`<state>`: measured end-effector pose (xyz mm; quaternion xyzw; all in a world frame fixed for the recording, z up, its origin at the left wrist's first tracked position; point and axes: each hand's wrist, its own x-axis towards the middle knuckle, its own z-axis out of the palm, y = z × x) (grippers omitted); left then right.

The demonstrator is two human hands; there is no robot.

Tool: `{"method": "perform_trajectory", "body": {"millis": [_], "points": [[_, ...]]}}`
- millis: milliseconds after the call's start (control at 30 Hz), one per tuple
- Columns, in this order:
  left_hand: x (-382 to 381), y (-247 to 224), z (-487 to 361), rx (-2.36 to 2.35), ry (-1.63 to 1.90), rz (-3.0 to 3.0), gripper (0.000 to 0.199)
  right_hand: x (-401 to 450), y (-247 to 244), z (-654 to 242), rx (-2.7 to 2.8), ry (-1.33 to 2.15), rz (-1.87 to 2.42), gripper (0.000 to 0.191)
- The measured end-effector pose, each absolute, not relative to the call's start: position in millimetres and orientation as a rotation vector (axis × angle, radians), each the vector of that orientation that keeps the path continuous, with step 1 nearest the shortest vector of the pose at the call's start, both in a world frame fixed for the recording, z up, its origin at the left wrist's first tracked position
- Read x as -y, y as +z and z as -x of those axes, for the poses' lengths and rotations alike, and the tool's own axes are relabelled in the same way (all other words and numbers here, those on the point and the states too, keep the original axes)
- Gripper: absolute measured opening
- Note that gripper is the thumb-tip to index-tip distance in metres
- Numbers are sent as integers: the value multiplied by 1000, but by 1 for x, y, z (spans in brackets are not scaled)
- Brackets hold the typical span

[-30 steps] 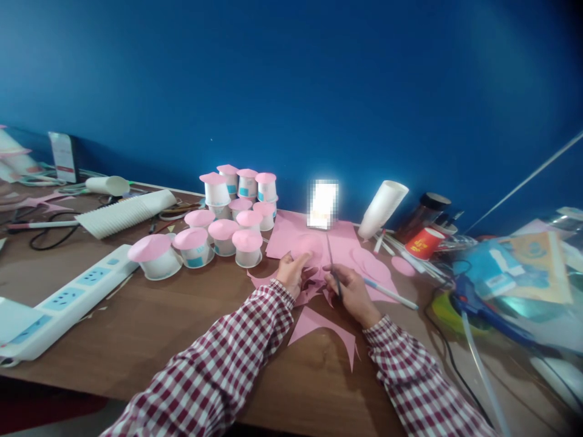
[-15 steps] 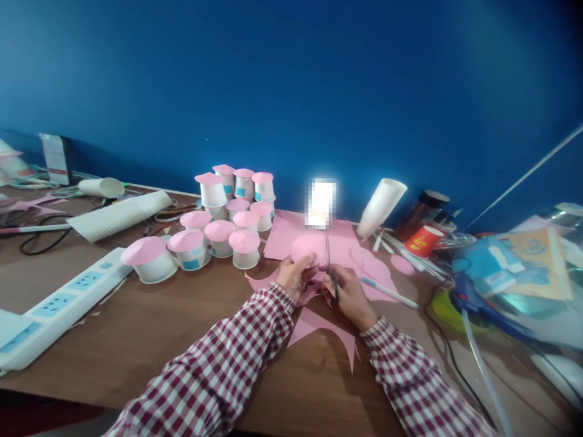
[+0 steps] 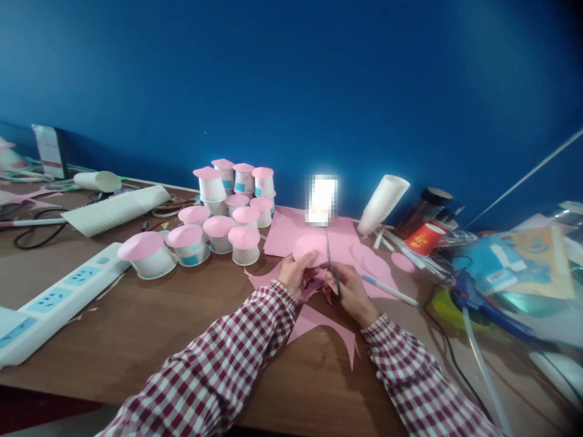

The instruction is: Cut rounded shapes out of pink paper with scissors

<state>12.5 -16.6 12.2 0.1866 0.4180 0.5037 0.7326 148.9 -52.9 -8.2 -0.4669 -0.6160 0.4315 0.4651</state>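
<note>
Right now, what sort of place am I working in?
Probably a craft worktable: there are white cups with pink paper tops, scissors in your right hand, and what looks like a blue glue gun.

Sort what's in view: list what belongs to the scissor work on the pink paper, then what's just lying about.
Belongs:
- round pink paper, in the left hand
- scissors, in the right hand
- pink offcut
- probably the pink-topped cups

Lying about, it seems:
- power strip
- phone
- dark-lidded jar
</note>
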Motion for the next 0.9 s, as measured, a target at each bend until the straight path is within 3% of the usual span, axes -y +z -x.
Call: {"method": "perform_trajectory", "body": {"millis": [900], "points": [[17,9,-13,-885,1086,-436,34,54,-6,-148,1476,1116,1145,35]]}}
